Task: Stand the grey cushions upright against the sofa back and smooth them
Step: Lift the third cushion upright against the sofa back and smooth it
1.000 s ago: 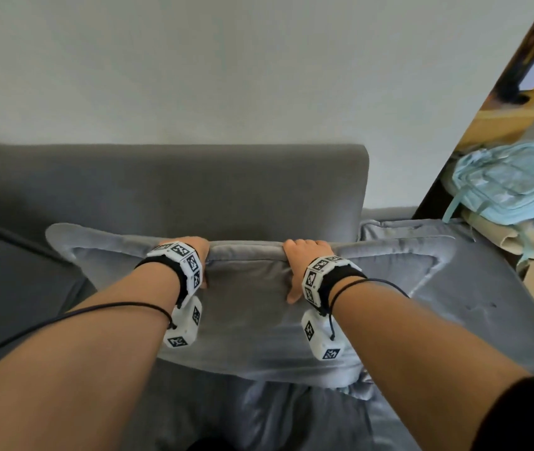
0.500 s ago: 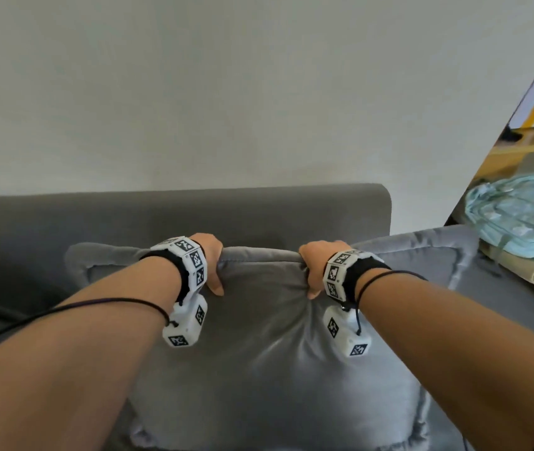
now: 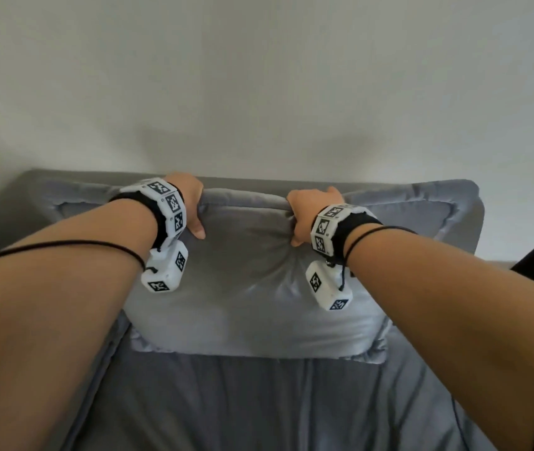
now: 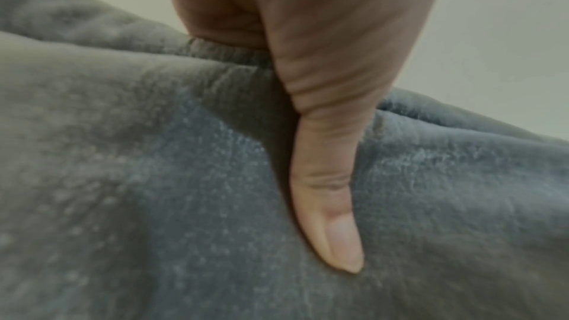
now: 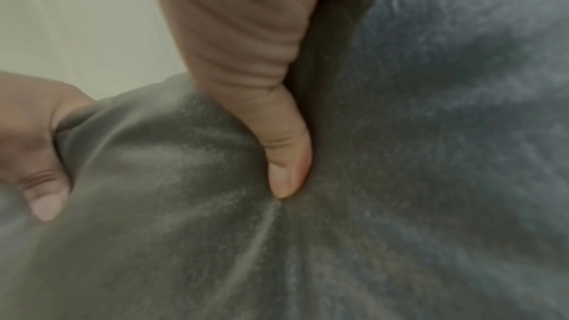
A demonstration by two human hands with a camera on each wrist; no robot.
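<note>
Since the earlier frames the grey cushion [image 3: 259, 281] had swung from flat to upright vs the sofa back [image 3: 73, 177]. L→R: left hand [image 3: 190, 203] and right hand [image 3: 308, 209] each clamped its top edge, thumbs in front. Long axis ran left-right; bare seat [image 3: 259, 402] lay below.

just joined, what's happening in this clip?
A person is setting a grey cushion upright against the sofa back. The left hand and right hand each grip its top edge, thumbs pressed into the front face. The cushion's bottom edge sits on the sofa seat. Its fabric is creased around both grips; smoothing is not yet done.
</note>
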